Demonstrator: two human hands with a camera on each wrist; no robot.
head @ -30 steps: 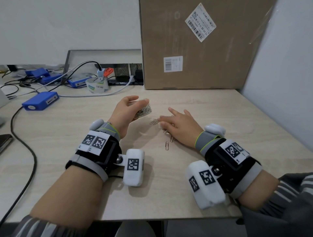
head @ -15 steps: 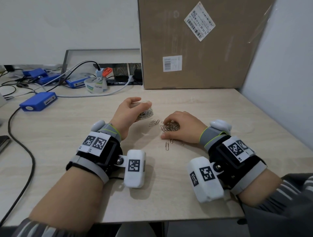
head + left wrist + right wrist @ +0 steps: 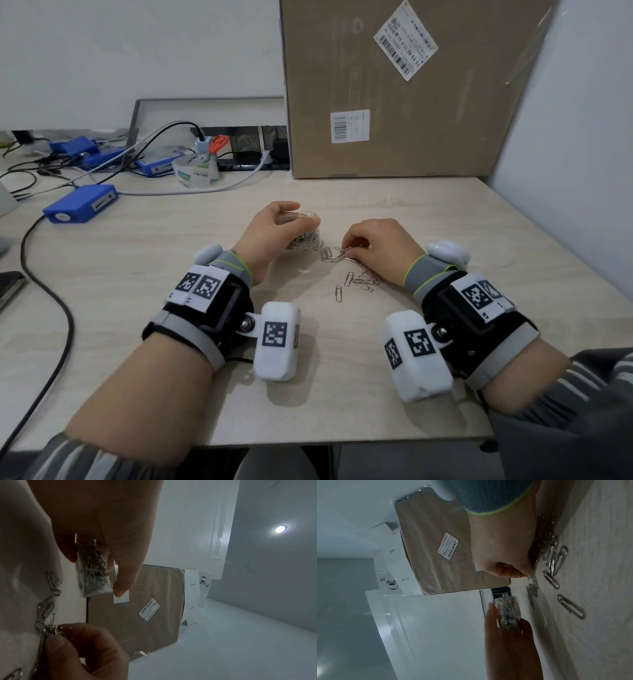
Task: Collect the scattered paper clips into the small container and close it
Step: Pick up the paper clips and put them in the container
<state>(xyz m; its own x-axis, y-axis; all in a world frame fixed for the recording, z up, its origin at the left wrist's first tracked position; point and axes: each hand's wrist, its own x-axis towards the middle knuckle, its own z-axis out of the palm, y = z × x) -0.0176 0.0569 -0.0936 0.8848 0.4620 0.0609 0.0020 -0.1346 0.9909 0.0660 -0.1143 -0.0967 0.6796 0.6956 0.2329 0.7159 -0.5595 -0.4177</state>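
Note:
My left hand (image 3: pixel 274 226) grips a small clear container (image 3: pixel 303 236) (image 3: pixel 93 573) (image 3: pixel 509 612) full of paper clips, tilted just above the desk. To its right, my right hand (image 3: pixel 371 241) is curled with fingertips pinching a bunch of silver paper clips (image 3: pixel 342 255) (image 3: pixel 49 630) (image 3: pixel 530 576) on the tabletop. More loose paper clips (image 3: pixel 364 281) (image 3: pixel 556 557) lie beside my right wrist, and a single clip (image 3: pixel 339 293) (image 3: pixel 570 606) sits a little nearer me. No lid is visible.
A big cardboard box (image 3: pixel 404 89) stands at the back of the wooden desk (image 3: pixel 171 274). At the back left are a tape roll (image 3: pixel 195 171), scissors, blue devices (image 3: pixel 82 204) and cables (image 3: pixel 51 291). A white wall panel borders the right.
My right hand, earlier flat on the clips, has curled and gathered a bunch of clips in its fingertips. My left hand keeps holding the container in about the same spot.

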